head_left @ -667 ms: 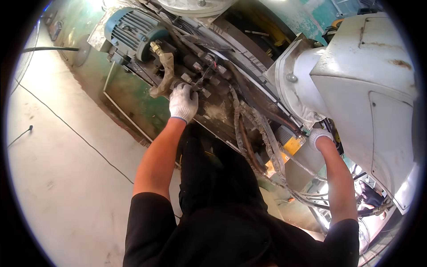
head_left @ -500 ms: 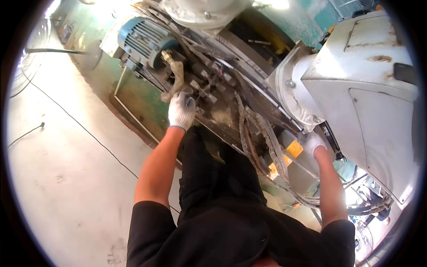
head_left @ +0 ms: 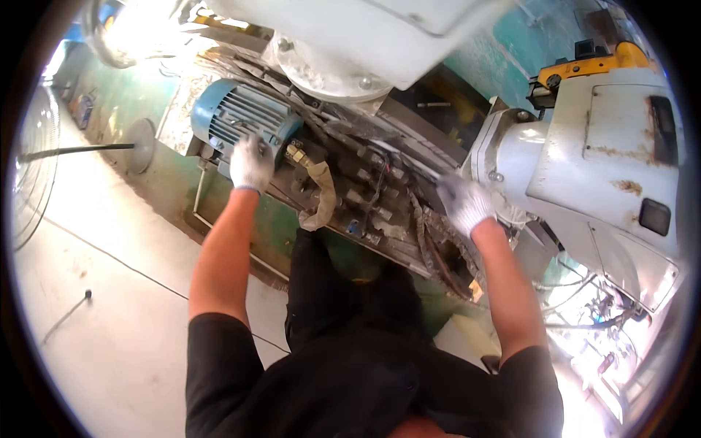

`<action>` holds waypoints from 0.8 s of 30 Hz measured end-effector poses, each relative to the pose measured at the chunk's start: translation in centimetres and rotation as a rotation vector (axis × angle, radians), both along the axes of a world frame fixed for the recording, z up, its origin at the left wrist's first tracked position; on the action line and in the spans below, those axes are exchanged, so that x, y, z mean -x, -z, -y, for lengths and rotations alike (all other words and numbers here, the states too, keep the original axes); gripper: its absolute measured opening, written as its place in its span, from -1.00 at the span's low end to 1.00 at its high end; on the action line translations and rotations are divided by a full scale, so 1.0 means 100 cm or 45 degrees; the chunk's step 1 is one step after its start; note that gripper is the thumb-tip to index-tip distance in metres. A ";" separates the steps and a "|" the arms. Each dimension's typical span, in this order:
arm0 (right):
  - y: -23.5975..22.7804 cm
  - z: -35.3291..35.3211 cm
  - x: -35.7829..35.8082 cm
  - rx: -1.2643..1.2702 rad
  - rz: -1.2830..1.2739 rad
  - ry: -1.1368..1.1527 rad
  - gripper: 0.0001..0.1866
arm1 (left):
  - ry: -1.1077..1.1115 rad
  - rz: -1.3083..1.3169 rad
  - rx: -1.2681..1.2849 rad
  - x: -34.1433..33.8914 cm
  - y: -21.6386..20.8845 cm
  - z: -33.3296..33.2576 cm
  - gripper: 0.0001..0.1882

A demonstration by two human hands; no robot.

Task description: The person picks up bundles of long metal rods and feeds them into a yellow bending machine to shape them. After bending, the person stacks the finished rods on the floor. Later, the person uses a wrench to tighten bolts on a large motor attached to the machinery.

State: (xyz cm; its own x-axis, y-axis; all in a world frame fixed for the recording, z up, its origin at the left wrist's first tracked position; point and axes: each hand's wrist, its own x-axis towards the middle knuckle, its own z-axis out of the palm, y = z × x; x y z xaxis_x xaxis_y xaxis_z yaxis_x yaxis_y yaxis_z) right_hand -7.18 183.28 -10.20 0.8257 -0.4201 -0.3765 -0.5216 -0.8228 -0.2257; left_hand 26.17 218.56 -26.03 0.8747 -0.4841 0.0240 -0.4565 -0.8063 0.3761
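My left hand [head_left: 252, 164], in a white knit glove, is in front of the near side of a finned blue electric motor [head_left: 244, 113]. Its fingers look curled; whatever they may hold is hidden, and I cannot tell whether the glove touches the motor. A brass fitting [head_left: 297, 153] with a tan wrapped hose [head_left: 321, 193] lies just to its right. My right hand [head_left: 469, 204], gloved too, is over the right part of the machine bed, near a white flanged joint [head_left: 496, 157]. Motion blurs its greyish fingertips. Valve blocks [head_left: 365, 208] with a blue fitting sit between the hands.
A large white machine housing [head_left: 350, 29] overhangs the bed. Another white rusty housing [head_left: 584, 153] stands at right, a yellow part behind it. Wrapped hoses [head_left: 438, 248] run near my right arm. At left are a wire-guarded fan [head_left: 36, 168] and a cable [head_left: 124, 263] across the floor.
The view has shifted. My left hand has moved from beside the tan hose's lower end to the blue motor. My right hand has left the yellow-labelled area and moved up and left over the bed.
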 end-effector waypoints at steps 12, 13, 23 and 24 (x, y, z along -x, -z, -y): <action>0.011 -0.022 -0.191 0.340 -0.516 -0.214 -0.69 | 0.129 0.231 -0.165 -0.148 0.085 0.010 -0.72; 0.013 -0.022 -0.201 0.342 -0.536 -0.252 -0.69 | 0.161 0.297 -0.160 -0.149 0.089 0.011 -0.73; 0.040 -0.025 -0.269 0.401 -0.565 -0.457 -0.75 | 0.141 0.420 -0.143 -0.156 0.101 0.009 -0.80; 0.043 -0.027 -0.272 0.391 -0.533 -0.444 -0.75 | 0.146 0.450 -0.120 -0.156 0.104 0.008 -0.81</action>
